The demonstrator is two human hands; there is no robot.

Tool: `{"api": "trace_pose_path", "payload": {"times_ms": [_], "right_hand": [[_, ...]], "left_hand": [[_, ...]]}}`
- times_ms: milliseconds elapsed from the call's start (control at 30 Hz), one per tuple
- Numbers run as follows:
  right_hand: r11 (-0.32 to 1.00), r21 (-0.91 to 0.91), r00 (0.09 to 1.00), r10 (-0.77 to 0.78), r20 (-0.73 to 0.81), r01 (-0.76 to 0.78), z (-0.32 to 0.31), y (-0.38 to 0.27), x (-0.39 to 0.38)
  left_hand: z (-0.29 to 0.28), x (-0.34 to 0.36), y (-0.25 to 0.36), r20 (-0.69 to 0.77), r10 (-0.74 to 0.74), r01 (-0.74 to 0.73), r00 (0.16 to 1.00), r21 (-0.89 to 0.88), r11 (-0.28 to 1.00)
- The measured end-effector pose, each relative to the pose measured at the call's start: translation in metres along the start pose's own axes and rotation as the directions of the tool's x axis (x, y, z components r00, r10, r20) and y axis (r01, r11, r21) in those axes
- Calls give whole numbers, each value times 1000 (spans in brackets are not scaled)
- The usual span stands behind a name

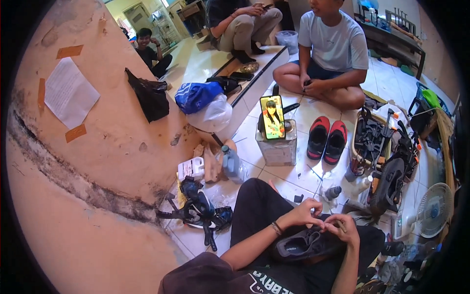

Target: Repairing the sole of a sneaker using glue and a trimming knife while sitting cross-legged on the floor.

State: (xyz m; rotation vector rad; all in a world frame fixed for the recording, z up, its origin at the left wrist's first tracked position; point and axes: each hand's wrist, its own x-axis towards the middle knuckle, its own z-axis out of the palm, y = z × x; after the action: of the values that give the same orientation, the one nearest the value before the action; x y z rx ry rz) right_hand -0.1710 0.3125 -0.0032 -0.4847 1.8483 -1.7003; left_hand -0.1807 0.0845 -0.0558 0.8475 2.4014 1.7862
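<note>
A dark grey shoe (290, 249) with a black lining lies across my lap, its toe end toward the right. Just above its laces, my left hand (304, 214) has thumb and fingers pinched together. Close beside it, my right hand (345, 230) is also closed, its fingertips nearly meeting those of the left. A thin, pale, stick-like piece seems to show between the right fingers; its kind is too small to make out. Whatever the left fingertips hold cannot be seen. A beaded bracelet circles my left wrist.
A phone (272, 117) leans on a square metal can (277, 149). Red-black shoes (326, 139), a basket of straps (370, 134), a small dark bottle (333, 192) and a white fan (434, 210) stand rightward. Sandals (200, 208) lie left. A person (335, 46) sits opposite.
</note>
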Motion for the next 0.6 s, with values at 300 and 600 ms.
{"api": "trace_pose_path", "payload": {"times_ms": [300,600], "right_hand": [[966,-249,993,-96,-70,76,0,9,4],[973,-195,981,-147,-129,120,5,11,7]], "left_hand": [[0,1,7,-11,-7,8,1000,98,995],[-6,1,10,-20,-16,18,1000,68,998]]}}
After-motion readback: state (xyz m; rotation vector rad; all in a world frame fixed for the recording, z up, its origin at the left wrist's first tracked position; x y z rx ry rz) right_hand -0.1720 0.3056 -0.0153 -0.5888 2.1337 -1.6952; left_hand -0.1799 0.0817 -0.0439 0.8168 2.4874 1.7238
